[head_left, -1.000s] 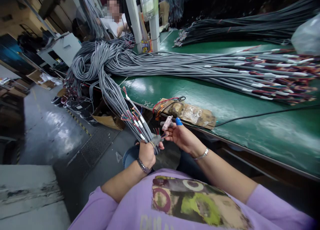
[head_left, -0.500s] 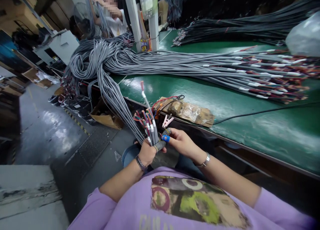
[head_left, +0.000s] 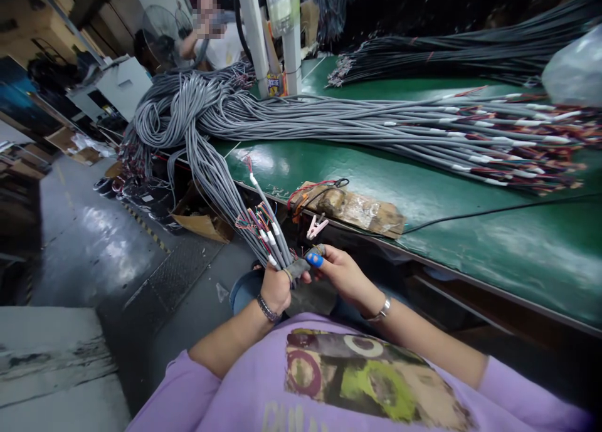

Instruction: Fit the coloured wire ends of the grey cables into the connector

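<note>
- Just above the lap, our left hand (head_left: 275,288) is clenched around a handful of grey cable ends (head_left: 275,247), their coloured stripped wires fanning upward; we judge a firm hold low on the jackets keeps the tips level and easy to sort
- Touching it on the right, our right hand (head_left: 341,272) pinches at the bundle's tips, a blue finger cot (head_left: 314,259) on one finger; its fingers (head_left: 324,256) are closed on what looks like a single cable end, though the exact wire is too small to tell
- We would work one end at a time and keep the others pinned, so the loose wires do not tangle
- Just beyond the hands, a pink clip (head_left: 316,226) hangs at the near edge of the green tabletop (head_left: 493,250), beside a taped brown block (head_left: 357,209) with red and black leads
- The held cables run up and left over the edge to a large grey cable heap (head_left: 197,112); slack there should keep the pull off our grip
- Farther on, dark cables (head_left: 446,49) lie across the far side, and another person (head_left: 214,34) works near a fan (head_left: 162,31)
</note>
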Tool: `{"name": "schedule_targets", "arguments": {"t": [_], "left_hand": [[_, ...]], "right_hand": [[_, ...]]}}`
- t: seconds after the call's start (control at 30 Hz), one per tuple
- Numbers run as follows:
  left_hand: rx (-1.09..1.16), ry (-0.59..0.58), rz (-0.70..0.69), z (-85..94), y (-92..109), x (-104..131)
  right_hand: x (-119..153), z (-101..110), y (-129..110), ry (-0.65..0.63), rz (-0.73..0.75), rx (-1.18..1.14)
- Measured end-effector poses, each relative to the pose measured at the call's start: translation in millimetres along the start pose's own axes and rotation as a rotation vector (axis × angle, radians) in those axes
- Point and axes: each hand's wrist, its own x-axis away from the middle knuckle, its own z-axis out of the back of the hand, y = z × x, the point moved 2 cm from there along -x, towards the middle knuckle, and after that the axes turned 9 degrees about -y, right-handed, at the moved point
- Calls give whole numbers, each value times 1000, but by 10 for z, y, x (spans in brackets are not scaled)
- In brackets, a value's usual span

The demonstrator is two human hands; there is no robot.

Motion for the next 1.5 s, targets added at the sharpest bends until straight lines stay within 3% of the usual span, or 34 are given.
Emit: {"name": "schedule_targets", "arguments": {"t": [0.13,0.5,0.67,0.97,1.1,1.2,1.3,1.4,1.5], "left_hand": [[11,65,17,11,8,-1],[-81,3,-16,47,-102,-23],[-102,4,-10,43,-106,0],[-69,55,-14,57,-98,-25],[-145,-70,43,39,-117,7],[-200,-164,60,26,-126,54],[-204,-126,29,42,-102,60],[-147,-21,22,68,-67,23],[-111,1,25,69,-56,-11]], "right_hand": [[10,-9,-36,-13,5,-24],[-91,-71,-226,-173,-28,103],[-65,-68,-241,-186,-41,98],[-24,25,-104,-46,49,187],[-67,-21,-116,-81,15,159],[-120,53,-113,96,16,186],[-134,166,-84,237,13,81],[-96,174,-46,131,-79,-155],[-42,90,-66,10,-138,-168]]}}
